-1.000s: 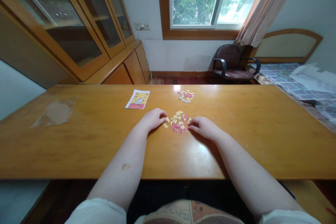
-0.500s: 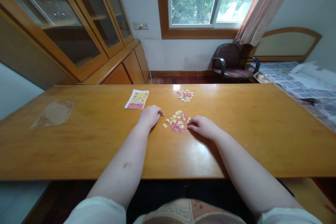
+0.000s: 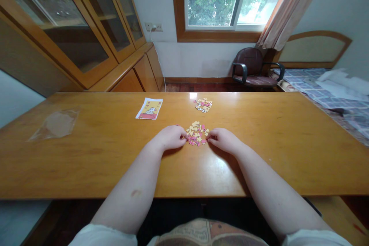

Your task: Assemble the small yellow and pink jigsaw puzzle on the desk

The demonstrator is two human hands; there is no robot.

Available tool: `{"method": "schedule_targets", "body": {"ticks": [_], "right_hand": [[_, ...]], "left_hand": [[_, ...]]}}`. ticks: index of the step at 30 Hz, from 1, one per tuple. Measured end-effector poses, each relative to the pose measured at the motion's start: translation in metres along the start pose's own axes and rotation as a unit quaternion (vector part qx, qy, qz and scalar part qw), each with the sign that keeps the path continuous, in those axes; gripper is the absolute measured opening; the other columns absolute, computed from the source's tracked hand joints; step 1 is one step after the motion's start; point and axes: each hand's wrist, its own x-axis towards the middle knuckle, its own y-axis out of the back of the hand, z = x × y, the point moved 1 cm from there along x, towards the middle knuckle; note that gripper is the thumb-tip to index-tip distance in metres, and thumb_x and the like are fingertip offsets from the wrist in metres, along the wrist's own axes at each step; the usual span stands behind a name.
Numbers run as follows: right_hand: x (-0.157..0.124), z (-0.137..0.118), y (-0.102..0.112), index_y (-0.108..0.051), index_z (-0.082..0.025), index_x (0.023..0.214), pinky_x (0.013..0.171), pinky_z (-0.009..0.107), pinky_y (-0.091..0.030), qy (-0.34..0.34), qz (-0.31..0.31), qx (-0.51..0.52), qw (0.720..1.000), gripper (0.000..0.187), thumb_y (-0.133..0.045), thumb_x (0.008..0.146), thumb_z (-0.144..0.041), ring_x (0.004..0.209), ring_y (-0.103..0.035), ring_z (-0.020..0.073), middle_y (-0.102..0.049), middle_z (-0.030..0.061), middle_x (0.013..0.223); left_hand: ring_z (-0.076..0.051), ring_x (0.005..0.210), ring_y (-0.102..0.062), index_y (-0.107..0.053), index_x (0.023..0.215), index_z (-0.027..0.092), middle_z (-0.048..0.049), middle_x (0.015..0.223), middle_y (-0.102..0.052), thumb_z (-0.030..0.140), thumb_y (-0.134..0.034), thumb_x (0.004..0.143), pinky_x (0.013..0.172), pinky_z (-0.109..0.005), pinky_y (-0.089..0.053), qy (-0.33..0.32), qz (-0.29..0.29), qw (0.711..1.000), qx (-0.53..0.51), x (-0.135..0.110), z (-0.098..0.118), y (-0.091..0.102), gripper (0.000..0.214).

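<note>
A loose pile of yellow and pink jigsaw puzzle pieces (image 3: 197,132) lies on the wooden table between my hands. My left hand (image 3: 173,137) is closed at the pile's left edge, its fingertips pinched on a pink puzzle piece (image 3: 187,138). On the opposite side, my right hand (image 3: 223,138) rests with curled fingers and thumb together against the right edge; whatever its fingertips hold is hidden. Just behind the left knuckles a small pinkish bit (image 3: 177,125) shows, mostly covered by the hand.
Farther back sits a second cluster of puzzle pieces (image 3: 203,105). A picture card with a white animal (image 3: 149,108) lies to the left, and a clear plastic bag (image 3: 59,123) is at the far left. The wooden table (image 3: 282,153) extends widely around them. Beyond it stands an office chair (image 3: 250,65).
My left hand has moved right and slightly nearer to me, from a small piece left of the pile to the pile's left edge. My right hand has barely moved.
</note>
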Motion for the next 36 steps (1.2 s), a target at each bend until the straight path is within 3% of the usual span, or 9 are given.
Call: {"method": "schedule_targets", "body": {"ticks": [6,11,17,20,24,30,36], "right_hand": [[-0.004,-0.002,0.002,-0.074,-0.023,0.083,0.063,0.023,-0.041,0.009,-0.034,-0.006,0.999,0.015,-0.06,0.078,-0.021,0.069,-0.061,0.0143,-0.07,0.0007,0.078],[-0.009,-0.014,-0.003,-0.073,-0.023,0.086,0.066,0.023,-0.042,0.056,-0.08,0.023,0.995,0.014,-0.063,0.077,-0.023,0.071,-0.062,0.0142,-0.072,0.0008,0.08],[-0.008,-0.016,0.0,-0.074,-0.022,0.096,0.074,0.025,-0.044,0.048,-0.018,-0.023,0.998,0.024,-0.052,0.086,-0.024,0.083,-0.064,0.0168,-0.073,0.0047,0.093],[-0.01,-0.017,0.001,-0.075,-0.024,0.094,0.077,0.025,-0.045,0.067,-0.048,-0.032,0.996,0.025,-0.052,0.086,-0.023,0.086,-0.065,0.0175,-0.074,0.0037,0.095],[-0.012,-0.023,-0.001,-0.075,-0.025,0.095,0.079,0.024,-0.046,0.097,-0.078,0.004,0.992,0.024,-0.053,0.085,-0.023,0.087,-0.065,0.0172,-0.074,0.0022,0.095],[-0.007,-0.018,-0.003,-0.064,-0.023,0.122,0.083,0.028,-0.046,0.031,0.009,-0.036,0.999,0.037,-0.049,0.088,-0.022,0.093,-0.066,0.0198,-0.072,0.0072,0.106],[-0.003,-0.013,-0.008,-0.06,-0.027,0.128,0.086,0.028,-0.046,0.014,-0.002,-0.062,0.998,0.04,-0.047,0.09,-0.025,0.1,-0.066,0.0214,-0.07,0.0071,0.113]], "left_hand": [[-0.018,0.076,-0.064,-0.075,0.1,0.03,-0.0013,0.088,-0.075,0.022,-0.051,0.074,0.066,-0.026,-0.044,0.036,0.004,0.999,-0.001,0.001,-0.001,0.0,0.037],[-0.017,0.076,-0.065,-0.077,0.091,0.028,0.0,0.087,-0.075,0.018,-0.05,0.073,0.067,-0.024,-0.045,0.03,-0.025,0.998,-0.04,0.001,-0.001,-0.002,0.034],[-0.015,0.07,-0.063,-0.073,0.104,0.03,0.0008,0.079,-0.073,0.016,-0.051,0.071,0.061,-0.023,-0.043,0.031,-0.012,0.998,-0.058,0.002,0.001,-0.003,0.042],[-0.015,0.076,-0.065,-0.072,0.109,0.031,0.0011,0.089,-0.074,0.015,-0.05,0.072,0.066,-0.023,-0.045,0.024,-0.026,0.997,-0.073,0.002,0.0,-0.005,0.046],[-0.016,0.085,-0.066,-0.074,0.102,0.03,0.0014,0.097,-0.074,0.015,-0.049,0.073,0.075,-0.023,-0.047,0.002,-0.036,0.996,-0.086,0.003,0.001,-0.006,0.04],[-0.017,0.082,-0.066,-0.066,0.12,0.031,-0.0001,0.096,-0.074,0.016,-0.049,0.075,0.074,-0.024,-0.048,0.035,0.002,0.997,-0.073,0.003,0.007,-0.005,0.05],[-0.02,0.094,-0.066,-0.061,0.125,0.036,0.0009,0.111,-0.072,0.022,-0.05,0.08,0.083,-0.028,-0.049,-0.001,-0.006,0.998,-0.06,0.006,0.011,-0.014,0.049]]}}
